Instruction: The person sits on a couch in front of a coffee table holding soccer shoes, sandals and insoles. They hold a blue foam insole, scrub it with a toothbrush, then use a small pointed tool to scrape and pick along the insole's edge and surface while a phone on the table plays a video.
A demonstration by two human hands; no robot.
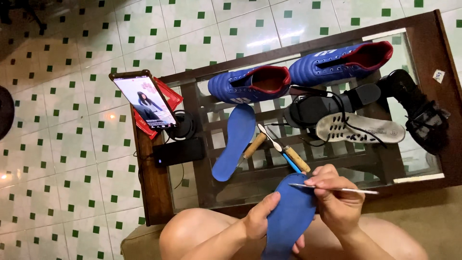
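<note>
A blue insole (291,216) is held upright over the lap, just before the glass table (423,43). It is gripped at its edge by the left hand (260,219). A thin white tool (337,188) is pinched by the right hand (337,200), tip touching the insole's top.

L hand (260,219): near centre, palm side up, thumb stretched fwd, fingers curled under in a grip | R hand (337,197): just right of L, fingers pinched shut, knuckles up | 2 forearms angle in from near edge, both bare
</note>
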